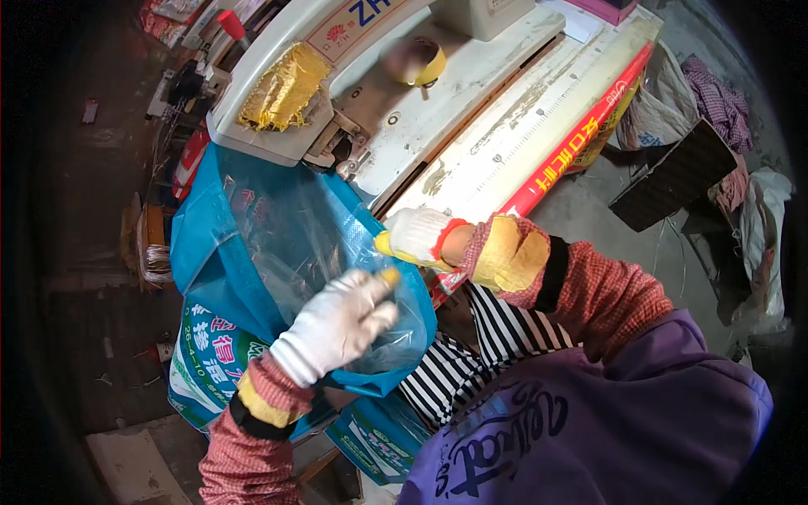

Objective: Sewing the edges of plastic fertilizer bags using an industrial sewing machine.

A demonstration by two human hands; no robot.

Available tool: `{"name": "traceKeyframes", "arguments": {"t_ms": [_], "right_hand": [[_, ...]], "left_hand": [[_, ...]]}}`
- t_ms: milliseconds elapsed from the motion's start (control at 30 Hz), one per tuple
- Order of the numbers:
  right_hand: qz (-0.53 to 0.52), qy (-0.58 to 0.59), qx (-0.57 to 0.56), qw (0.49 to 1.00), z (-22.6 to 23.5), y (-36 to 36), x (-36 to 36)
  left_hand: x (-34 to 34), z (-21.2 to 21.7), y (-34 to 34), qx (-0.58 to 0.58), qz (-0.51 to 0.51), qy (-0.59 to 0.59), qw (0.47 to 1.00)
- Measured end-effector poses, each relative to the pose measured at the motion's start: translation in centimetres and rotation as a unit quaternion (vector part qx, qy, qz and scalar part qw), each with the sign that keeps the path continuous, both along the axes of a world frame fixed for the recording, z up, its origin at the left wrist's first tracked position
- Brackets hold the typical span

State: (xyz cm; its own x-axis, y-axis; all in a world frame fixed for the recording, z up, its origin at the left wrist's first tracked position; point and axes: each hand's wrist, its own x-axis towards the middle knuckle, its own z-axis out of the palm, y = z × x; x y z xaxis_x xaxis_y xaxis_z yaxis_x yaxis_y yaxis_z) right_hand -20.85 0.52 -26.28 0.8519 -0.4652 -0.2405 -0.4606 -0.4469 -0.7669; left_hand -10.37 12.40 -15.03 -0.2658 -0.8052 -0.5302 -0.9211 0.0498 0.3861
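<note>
I'm watching the blue woven plastic bag [196, 244] standing near and left of the white worktop [484, 160], its far rim lying close to the metal parts of a white sewing machine [273, 139]; loose film could be snagging there, I judge, if it bunches. The white-gloved left hand [338, 324] is hovering half-curled over the mouth; the white-gloved right hand [414, 237] is curling at the right rim. I cannot tell whether either is gripping. A crumpled clear plastic liner [290, 223] is lining the bag; I'm making out nothing else inside.
</note>
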Motion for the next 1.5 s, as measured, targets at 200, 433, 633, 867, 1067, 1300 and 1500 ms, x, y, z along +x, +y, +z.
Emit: {"name": "traceKeyframes", "arguments": {"t_ms": [200,433,633,867,1067,1300,1500], "right_hand": [[0.021,-0.007,0.011,1.0,0.8,-1.1,-0.3],[0.164,-0.033,-0.319,0.933,-0.1,-2.5,2.9],[-0.019,-0.047,0.379,0.924,-0.1,-1.0,4.3],[-0.002,-0.105,-0.171,0.98,5.6,2.6,2.5],[-0.049,-0.221,-0.335,0.915,2.6,0.2,7.5],[0.109,-0.199,-0.435,0.871,11.8,5.8,7.0],[0.1,-0.551,-0.136,0.817,18.0,7.8,-1.9]], "left_hand": [[-4.2,4.4,1.3,0.141,-0.123,-0.005,0.982],[-1.4,2.5,-5.8,0.046,-0.143,-0.233,0.961],[4.4,-1.4,-8.3,-0.067,-0.068,-0.407,0.909],[7.6,-0.2,-0.3,-0.227,0.032,-0.381,0.896],[0.7,11.3,12.1,-0.295,0.019,-0.446,0.845],[6.1,16.2,19.8,-0.733,0.142,-0.348,0.568],[13.2,7.8,22.9,-0.462,0.336,-0.389,0.724]]}}
